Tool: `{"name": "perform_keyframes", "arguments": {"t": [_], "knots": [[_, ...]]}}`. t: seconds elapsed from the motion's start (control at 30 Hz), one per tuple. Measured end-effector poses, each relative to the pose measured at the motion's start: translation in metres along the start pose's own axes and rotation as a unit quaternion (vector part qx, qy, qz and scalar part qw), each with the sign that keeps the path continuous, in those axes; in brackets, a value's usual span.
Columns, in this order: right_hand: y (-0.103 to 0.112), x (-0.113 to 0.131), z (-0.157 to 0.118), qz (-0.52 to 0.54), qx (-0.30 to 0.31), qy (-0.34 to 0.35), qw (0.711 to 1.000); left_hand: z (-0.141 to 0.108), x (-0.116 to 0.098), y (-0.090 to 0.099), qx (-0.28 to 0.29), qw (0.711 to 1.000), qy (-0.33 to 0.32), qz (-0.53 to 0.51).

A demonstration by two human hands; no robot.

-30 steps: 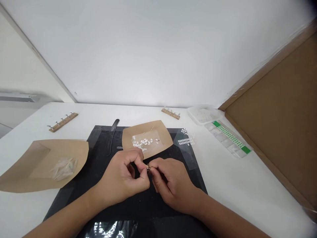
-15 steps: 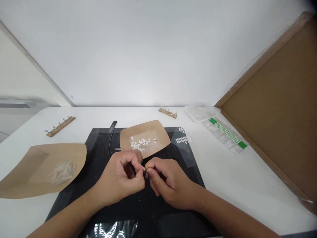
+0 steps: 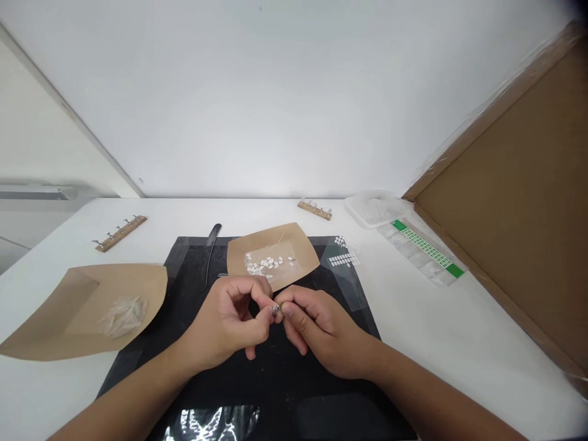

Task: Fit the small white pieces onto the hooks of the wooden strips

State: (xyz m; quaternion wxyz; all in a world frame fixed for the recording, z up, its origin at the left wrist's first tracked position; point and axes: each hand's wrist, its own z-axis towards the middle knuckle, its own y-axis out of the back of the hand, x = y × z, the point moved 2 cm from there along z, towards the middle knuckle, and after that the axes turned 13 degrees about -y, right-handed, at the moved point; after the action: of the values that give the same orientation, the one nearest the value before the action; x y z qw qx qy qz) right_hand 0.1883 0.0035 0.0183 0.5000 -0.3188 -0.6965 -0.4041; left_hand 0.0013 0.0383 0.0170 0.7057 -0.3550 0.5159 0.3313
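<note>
Over the black mat (image 3: 275,392), my left hand (image 3: 236,318) and my right hand (image 3: 321,331) meet fingertip to fingertip. Both pinch a small shiny metal piece (image 3: 276,310) between thumb and forefinger. It is mostly covered by the fingers, so its exact kind cannot be made out. Just beyond the hands lies a brown paper tray (image 3: 303,242), with small white oval pieces (image 3: 269,263) on a clear sheet in it. Left of that tray, a black file-like strip (image 3: 211,251) rests on the mat.
At left, another brown paper tray (image 3: 154,278) holds small clear bags (image 3: 124,317). Wooden strips with metal pegs (image 3: 122,233) stand at the back. White oval stickers (image 3: 343,260), a green-and-clear packet (image 3: 427,248) and a translucent tray (image 3: 367,211) lie right, beside a cardboard panel (image 3: 514,196).
The metal piece has turned between my fingertips and shows more of its shiny surface. My hands have risen slightly, and lower left fingers have come into sight. The view has shifted a little.
</note>
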Motion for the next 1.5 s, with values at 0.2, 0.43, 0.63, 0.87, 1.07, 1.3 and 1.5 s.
{"name": "perform_keyframes", "arguments": {"t": [0.2, 0.43, 0.63, 0.87, 1.07, 1.3, 1.5], "knots": [[0.002, -0.002, 0.001, 0.008, 0.002, 0.004, 1.0, 0.0, -0.002, 0.004, 0.023, 0.999, -0.023, 0.003], [0.005, -0.001, 0.0, -0.002, 0.002, 0.001, 1.0, 0.0, -0.002, 0.012, 0.079, 0.997, -0.013, -0.001], [0.006, 0.001, 0.0, -0.003, 0.015, 0.004, 1.0, 0.003, -0.003, 0.015, 0.098, 0.995, 0.008, 0.004], [0.012, 0.0, 0.001, -0.007, 0.043, 0.017, 0.999, 0.002, -0.007, 0.015, 0.129, 0.991, 0.016, 0.014], [0.018, -0.004, 0.003, -0.02, 0.067, 0.033, 0.997, 0.0, -0.006, 0.013, 0.132, 0.99, 0.013, 0.058], [0.021, 0.003, 0.002, -0.085, 0.075, 0.059, 0.992, 0.0, -0.012, 0.011, 0.154, 0.978, -0.023, 0.14], [0.023, 0.008, -0.001, -0.139, 0.047, 0.103, 0.984, 0.004, -0.02, 0.009, 0.166, 0.957, -0.116, 0.209]]}}
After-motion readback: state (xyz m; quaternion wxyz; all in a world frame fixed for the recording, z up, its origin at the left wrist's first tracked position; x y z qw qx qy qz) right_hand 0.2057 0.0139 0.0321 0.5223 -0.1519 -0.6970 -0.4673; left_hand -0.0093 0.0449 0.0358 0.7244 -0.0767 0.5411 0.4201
